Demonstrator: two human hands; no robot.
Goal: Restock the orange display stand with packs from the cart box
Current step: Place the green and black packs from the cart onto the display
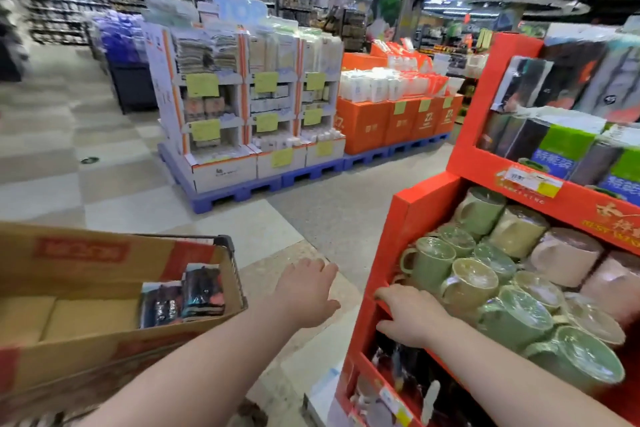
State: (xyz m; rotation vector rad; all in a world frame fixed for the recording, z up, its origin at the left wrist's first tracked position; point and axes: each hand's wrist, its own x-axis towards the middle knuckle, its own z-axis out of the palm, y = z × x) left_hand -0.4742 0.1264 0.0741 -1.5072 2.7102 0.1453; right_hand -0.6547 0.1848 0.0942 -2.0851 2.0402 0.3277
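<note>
While few packs (183,295) are left in the cart box (86,263) beside the spread, empty left hand (304,291), the right hand (412,315) is rested open-fingered on the orange display stand (415,215).

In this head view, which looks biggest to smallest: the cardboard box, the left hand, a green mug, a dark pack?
1. cardboard box
2. left hand
3. green mug and dark pack: about alike, so not ranked.
</note>
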